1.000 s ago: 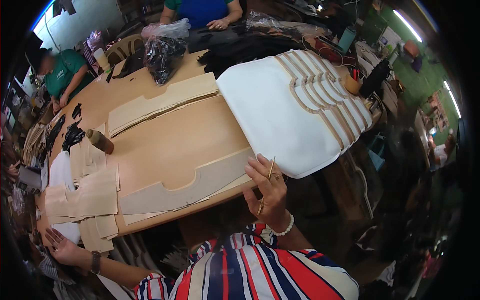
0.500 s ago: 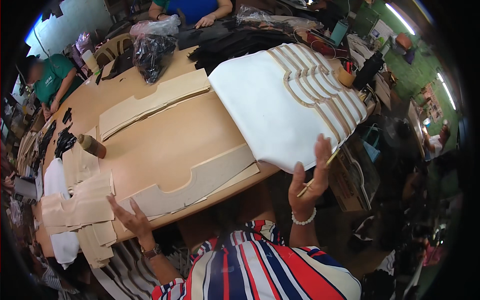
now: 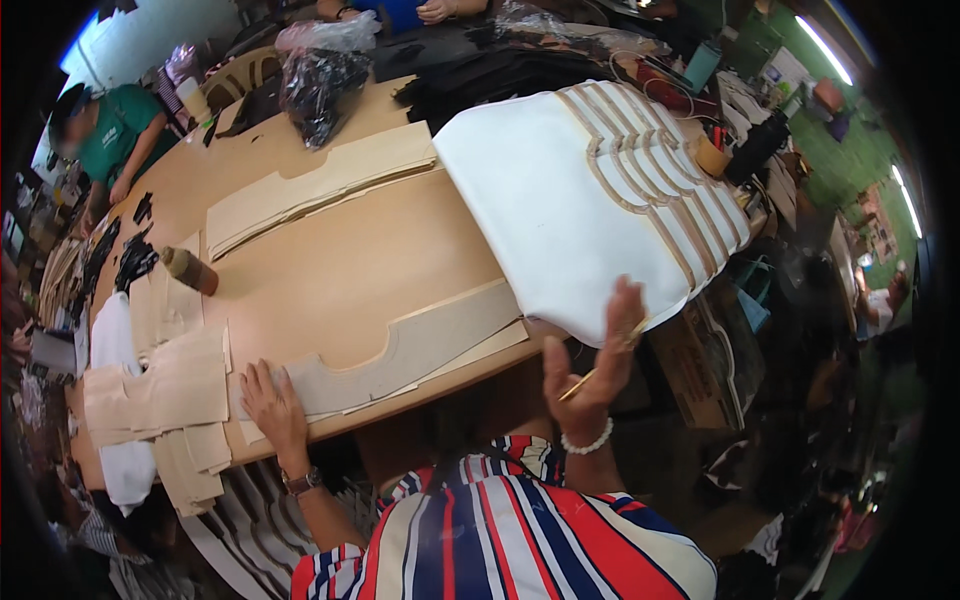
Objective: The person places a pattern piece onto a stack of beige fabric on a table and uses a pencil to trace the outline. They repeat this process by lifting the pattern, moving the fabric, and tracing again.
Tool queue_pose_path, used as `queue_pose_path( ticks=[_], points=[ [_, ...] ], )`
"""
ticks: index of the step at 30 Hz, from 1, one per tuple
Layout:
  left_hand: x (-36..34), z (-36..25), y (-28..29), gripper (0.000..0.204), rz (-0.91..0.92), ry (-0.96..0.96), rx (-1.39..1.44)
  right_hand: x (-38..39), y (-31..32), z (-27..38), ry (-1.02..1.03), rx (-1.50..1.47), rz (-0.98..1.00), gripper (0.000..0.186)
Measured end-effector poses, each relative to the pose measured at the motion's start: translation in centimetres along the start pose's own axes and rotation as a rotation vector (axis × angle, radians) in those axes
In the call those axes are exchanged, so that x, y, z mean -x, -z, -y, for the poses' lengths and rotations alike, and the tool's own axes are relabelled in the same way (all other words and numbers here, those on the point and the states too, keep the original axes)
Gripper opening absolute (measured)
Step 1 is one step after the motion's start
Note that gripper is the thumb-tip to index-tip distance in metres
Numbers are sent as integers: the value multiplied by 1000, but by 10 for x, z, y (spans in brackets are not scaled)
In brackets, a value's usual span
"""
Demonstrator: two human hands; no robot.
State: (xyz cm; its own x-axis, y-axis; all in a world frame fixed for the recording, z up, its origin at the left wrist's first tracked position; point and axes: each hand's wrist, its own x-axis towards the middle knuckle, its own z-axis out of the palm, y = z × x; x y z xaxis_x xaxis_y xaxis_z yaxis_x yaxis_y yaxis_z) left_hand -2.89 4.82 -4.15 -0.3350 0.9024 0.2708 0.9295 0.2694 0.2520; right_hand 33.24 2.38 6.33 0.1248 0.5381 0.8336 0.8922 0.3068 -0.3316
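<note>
My left hand (image 3: 274, 410) lies palm down with fingers extended on the left end of a grey notched cardboard pattern (image 3: 425, 335). Under the pattern, thin cream sheets (image 3: 485, 350) stick out along the table's near edge. My right hand (image 3: 598, 375) is raised off the table, in front of the large white panels. A thin yellow pencil (image 3: 577, 386) is tucked across its fingers, while the fingers themselves point up. Part of the pencil is hidden behind the hand.
White panels with brown-edged curves (image 3: 545, 200) overlap in a stack at right. Cream cut pieces (image 3: 330, 180) lie across the table, with more (image 3: 160, 395) at left beside a brown bottle (image 3: 190, 270). A black plastic bag (image 3: 322, 90) sits farther back. Co-workers (image 3: 120, 145) are at the far side.
My left hand has come down flat onto the pattern's left end. My right hand, still with the pencil, has shifted slightly left. The whole view has moved a little.
</note>
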Motion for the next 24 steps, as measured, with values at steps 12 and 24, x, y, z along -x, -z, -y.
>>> queue_pose_path(
  ticks=[12,24],
  points=[
    [3,2,4,47,-338,-32,147,23,-18,0,102,-26,147,58],
    [22,33,17,53,-320,138,162,70,-75,-9,-106,137,521,66]
  ],
)
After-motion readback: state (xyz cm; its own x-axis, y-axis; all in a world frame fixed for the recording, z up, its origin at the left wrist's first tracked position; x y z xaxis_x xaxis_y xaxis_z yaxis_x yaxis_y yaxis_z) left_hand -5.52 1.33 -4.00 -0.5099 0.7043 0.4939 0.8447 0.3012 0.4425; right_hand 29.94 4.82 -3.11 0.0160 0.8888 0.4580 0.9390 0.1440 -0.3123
